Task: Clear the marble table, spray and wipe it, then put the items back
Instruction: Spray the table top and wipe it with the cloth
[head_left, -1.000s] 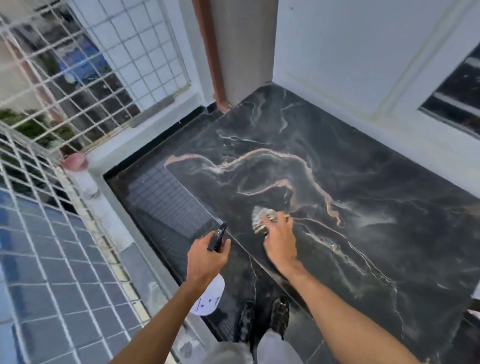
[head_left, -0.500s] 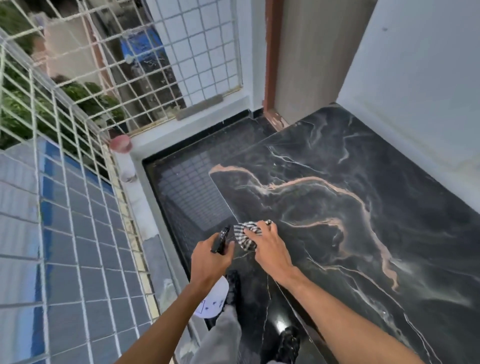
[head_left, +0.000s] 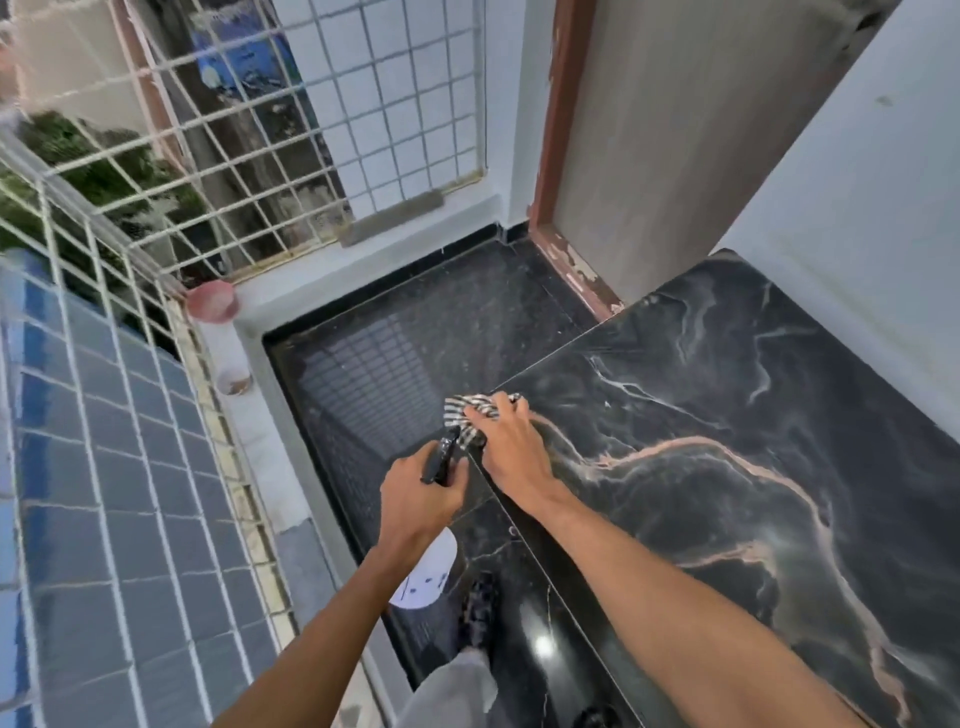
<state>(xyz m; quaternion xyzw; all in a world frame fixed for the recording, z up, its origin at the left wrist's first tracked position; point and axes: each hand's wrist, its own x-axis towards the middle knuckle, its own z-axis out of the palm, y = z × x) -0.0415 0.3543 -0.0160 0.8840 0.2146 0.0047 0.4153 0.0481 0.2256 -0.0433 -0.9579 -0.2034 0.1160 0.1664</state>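
Note:
The black marble table (head_left: 727, 415) with pale orange veins fills the right side. My right hand (head_left: 511, 449) presses a striped black-and-white cloth (head_left: 470, 415) onto the table's near left corner, and part of the cloth hangs over the edge. My left hand (head_left: 415, 501) sits just left of that corner and grips a spray bottle (head_left: 426, 577): its black trigger head pokes above my fist and its white body shows below my wrist.
A dark polished floor (head_left: 415, 338) lies left of the table. White metal grilles (head_left: 260, 130) fence the far and left sides. A pink-lidded container (head_left: 218, 332) stands on the pale ledge. A door with a brown frame (head_left: 561, 208) is behind the table. My feet show below.
My right hand slid the cloth from further in on the marble to the near left corner. The view swung left and up. My left hand kept hold of the bottle.

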